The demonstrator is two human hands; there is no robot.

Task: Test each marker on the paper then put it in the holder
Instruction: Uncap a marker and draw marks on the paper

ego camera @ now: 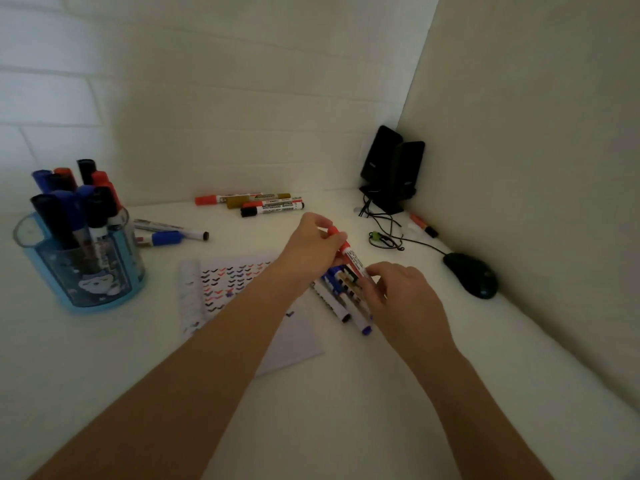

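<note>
- The left hand (311, 251) pinches the red cap end of a red marker (349, 254), fingers curled around it.
- The right hand (405, 299) grips the lower end of the same marker's white barrel, so the marker is held tilted above the table (346, 410).
- Just beneath the hands lies a bunch of loose markers (341, 303), touching the right edge of the paper (294, 337), which is covered in small tick marks.
- A clear ruler (188, 292) lies along the paper's left edge.
- The blue holder (83, 271), packed with capped markers, stands far left.
- More markers (263, 204) lie at the back; a mouse (471, 275) sits at right.
</note>
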